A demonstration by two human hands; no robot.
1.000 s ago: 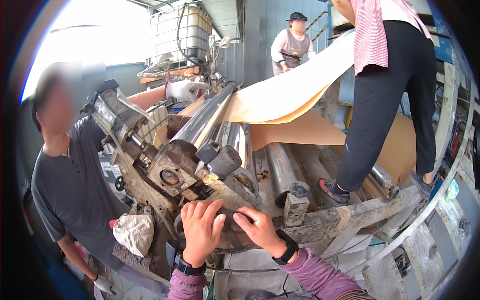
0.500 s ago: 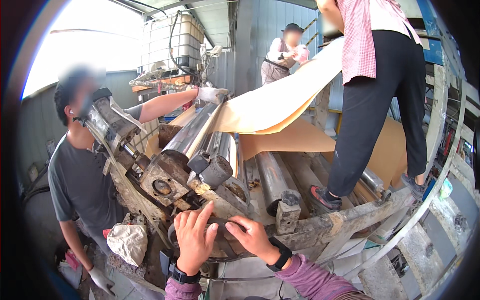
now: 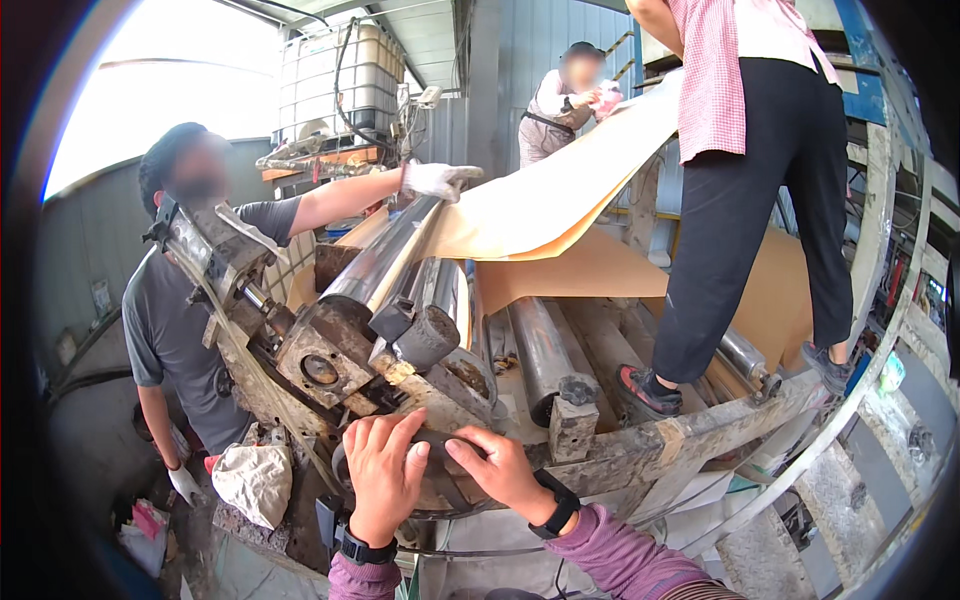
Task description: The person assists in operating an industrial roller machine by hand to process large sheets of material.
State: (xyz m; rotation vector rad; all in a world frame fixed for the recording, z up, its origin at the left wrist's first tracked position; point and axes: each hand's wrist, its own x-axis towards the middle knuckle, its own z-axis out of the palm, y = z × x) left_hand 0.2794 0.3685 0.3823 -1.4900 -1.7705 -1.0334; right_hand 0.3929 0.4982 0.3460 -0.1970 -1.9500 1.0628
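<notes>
Side by side at the lower middle, my hands rest at a dark round wheel [image 3: 448, 492] on the machine's near side. My left hand [image 3: 385, 468] lies against the wheel's left part, fingers stretched and thumb apart. Over its right part reaches my right hand [image 3: 503, 470], open, with fingers extended and the fingertips at the upper rim. Neither hand holds anything loose. Just beyond them stands a worn metal bearing block [image 3: 322, 365], with shiny steel rollers [image 3: 375, 262] running away from it. A wide sheet of tan paper [image 3: 560, 205] hangs over the rollers.
At left a co-worker in grey [image 3: 195, 340] extends a white-gloved hand [image 3: 440, 180] over the paper. Someone in dark trousers [image 3: 745, 200] stands on the machine frame; another person [image 3: 565, 105] is behind. A crumpled pale cloth [image 3: 253, 485] lies left, ladder-like steps [image 3: 850, 505] at right.
The left co-worker has leaned right, the gloved hand shifting right and lifting slightly off the roller end. The person behind bends lower. My hands stay at the wheel, nearly unmoved.
</notes>
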